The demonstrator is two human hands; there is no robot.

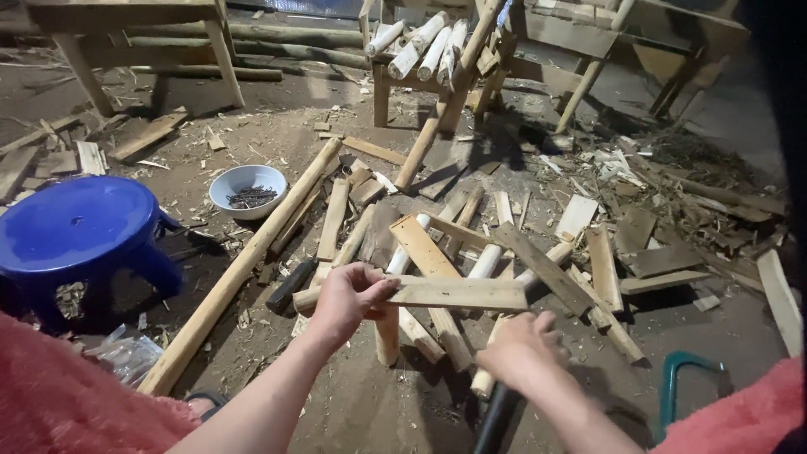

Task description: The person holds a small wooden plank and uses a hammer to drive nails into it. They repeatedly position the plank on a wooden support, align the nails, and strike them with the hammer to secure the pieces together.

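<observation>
Left hand pinching flat, pale wooden slat; right hand around dark handle, perhaps a hammer's.

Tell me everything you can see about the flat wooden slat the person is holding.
The slat is a flat, narrow strip of pale rough-sawn wood, with squared ends and a slightly darker grain. It lies nearly level, held above a loose pile of offcuts on the dirt floor. The left hand grips its left end, thumb on top. The right hand, just below its right half, holds a dark handle and does not clearly touch the slat.
</observation>
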